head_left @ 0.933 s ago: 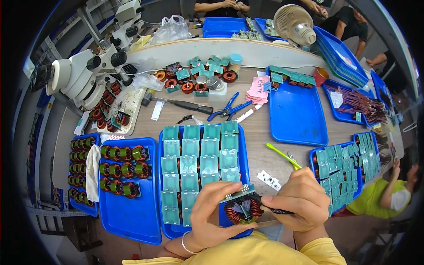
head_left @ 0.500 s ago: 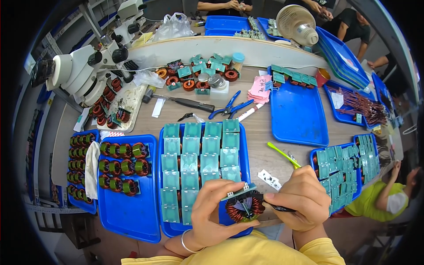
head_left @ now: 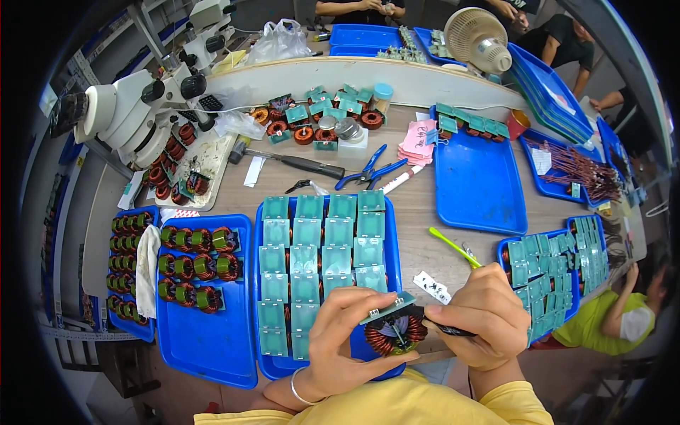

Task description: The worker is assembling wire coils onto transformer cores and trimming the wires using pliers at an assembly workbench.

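My left hand (head_left: pixel 343 333) grips a toroidal coil (head_left: pixel 393 333) with copper windings, tilted over the front of the middle tray. The coil is fixed to a small green circuit board (head_left: pixel 388 309) with metal pins, which my fingers and thumb hold on the left side. My right hand (head_left: pixel 490 315) is closed around a dark, narrow tool (head_left: pixel 453 331), its end beside the coil's right side; the tool's kind is hidden by my fingers. Just beyond that hand, a bright green, slim-handled tool (head_left: pixel 453 245) shows, partly hidden by it. A white paper scrap (head_left: pixel 432 287) lies between my hands on the table.
The blue middle tray (head_left: pixel 392 244) holds rows of green boards. Left of it, another blue tray (head_left: pixel 205 354) carries finished-looking coils. Pliers (head_left: pixel 370 170), a hammer (head_left: pixel 297 164) and a large blue tray (head_left: pixel 478 184) lie farther back. A microscope (head_left: pixel 120 113) stands at the left; another person (head_left: pixel 616 319) is at the right.
The coil and its board have turned and shifted slightly in my left hand. My right hand stays in nearly the same place beside it.
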A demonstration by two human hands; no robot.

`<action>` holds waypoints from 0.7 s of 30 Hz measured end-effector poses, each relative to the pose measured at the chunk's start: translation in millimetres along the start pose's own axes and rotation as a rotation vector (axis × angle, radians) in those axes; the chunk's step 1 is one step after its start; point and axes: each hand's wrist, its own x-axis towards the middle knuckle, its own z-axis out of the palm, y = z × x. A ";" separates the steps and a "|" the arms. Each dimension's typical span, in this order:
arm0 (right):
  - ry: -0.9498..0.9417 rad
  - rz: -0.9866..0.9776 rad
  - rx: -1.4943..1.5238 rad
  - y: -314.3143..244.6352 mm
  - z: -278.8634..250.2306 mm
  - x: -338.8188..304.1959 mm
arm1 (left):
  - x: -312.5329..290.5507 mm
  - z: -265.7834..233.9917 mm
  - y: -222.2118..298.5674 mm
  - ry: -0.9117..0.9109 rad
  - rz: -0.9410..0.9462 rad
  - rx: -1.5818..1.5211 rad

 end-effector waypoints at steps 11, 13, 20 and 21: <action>-0.138 -0.117 0.092 5.1 0.4 -2.4 | 5.4 2.9 2.9 0.067 0.013 0.051; 0.009 -0.020 0.172 6.4 0.2 -3.8 | 3.6 1.6 -0.2 0.064 -0.001 0.017; 0.141 0.204 0.251 5.0 -5.2 -4.7 | 0.5 0.5 -5.1 -0.029 -0.050 -0.325; 0.124 0.287 0.247 2.7 -5.1 -3.9 | 0.5 1.5 -2.7 -0.028 -0.046 -0.321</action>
